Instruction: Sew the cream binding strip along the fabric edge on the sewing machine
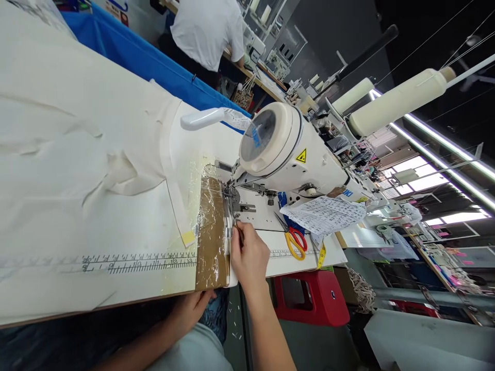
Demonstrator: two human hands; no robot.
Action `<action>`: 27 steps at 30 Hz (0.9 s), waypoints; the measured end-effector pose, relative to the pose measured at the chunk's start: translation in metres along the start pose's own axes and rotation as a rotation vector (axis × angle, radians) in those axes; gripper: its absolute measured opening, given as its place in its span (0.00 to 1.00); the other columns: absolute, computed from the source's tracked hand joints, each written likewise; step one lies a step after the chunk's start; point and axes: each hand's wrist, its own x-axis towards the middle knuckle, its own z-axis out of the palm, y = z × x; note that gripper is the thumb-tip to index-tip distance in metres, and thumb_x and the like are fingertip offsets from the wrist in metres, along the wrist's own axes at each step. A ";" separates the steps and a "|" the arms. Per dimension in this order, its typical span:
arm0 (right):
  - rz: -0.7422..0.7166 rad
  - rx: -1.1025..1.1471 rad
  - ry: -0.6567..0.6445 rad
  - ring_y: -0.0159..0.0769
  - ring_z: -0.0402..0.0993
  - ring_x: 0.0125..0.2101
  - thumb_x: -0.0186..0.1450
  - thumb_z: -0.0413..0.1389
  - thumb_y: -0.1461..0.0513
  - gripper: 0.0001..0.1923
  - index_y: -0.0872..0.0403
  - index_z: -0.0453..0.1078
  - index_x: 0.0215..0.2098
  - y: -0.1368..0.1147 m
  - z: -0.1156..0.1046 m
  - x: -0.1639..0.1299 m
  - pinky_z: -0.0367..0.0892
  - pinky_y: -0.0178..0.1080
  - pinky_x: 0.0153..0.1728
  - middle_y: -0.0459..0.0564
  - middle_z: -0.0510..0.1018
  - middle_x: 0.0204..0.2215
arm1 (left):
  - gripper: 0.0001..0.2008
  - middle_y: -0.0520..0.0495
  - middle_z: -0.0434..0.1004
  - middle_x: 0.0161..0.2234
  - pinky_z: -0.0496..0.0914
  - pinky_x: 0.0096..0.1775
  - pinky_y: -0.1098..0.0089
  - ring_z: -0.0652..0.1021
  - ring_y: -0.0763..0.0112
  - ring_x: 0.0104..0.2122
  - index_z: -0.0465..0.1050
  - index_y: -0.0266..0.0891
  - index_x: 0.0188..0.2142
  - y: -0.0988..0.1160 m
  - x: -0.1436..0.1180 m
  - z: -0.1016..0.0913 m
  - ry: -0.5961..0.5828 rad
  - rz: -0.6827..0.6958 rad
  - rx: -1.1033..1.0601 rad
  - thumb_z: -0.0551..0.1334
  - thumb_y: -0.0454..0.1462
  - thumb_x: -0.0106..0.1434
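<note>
Scissors [296, 241]: yellow and red handles, lying on the table right of the needle.
Printed sheet [324, 213]: draped under the machine arm.
Stool [311, 297]: red, below the table.
Co-worker [208, 30]: white shirt, at the far bench.
Thread cones [398, 101]: cream, upper right.

Landmark: sewing machine [294, 154]. On its head, a yellow triangle warning sign [301, 156] with black mark. Left of it, along table edge — printed ruler [139, 263], numerals approx. 8, 9, 10, 12 legible, rest too small. Right, under its arm — printed paper sheet [325, 214], text unreadable.
</note>
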 end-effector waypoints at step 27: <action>0.150 -0.158 -0.071 0.40 0.74 0.40 0.69 0.44 0.65 0.20 0.56 0.65 0.57 0.045 0.003 0.019 0.68 0.36 0.34 0.56 0.76 0.41 | 0.25 0.48 0.82 0.29 0.78 0.35 0.68 0.81 0.61 0.31 0.77 0.46 0.35 -0.024 -0.003 -0.017 -0.004 0.072 0.108 0.49 0.57 0.65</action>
